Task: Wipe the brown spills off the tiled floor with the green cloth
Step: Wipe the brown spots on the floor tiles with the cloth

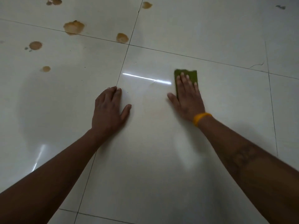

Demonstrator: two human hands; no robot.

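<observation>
Right hand point(187, 96) flat on green cloth point(193, 75), fingers spread, gripping nothing — risks smearing brown spills point(73, 27) once soaked.

Glossy tiled floor point(161, 159): brown spills point(74, 27) far left, green cloth point(192, 75) right.

Glossy off-white square-tiled floor point(161, 143) ruled by thin dark grout lines in a grid. Olive-green rectangular cloth point(191, 75), plain and unpatterned, right of the grid crossing. Brown round spills point(74, 27) with paler tan centres and darker rims, left of and beyond that crossing. Yellow-orange wristband point(200, 118), nearer than the cloth. Small dark grey smudge point(280, 7), far right of the spills.
</observation>
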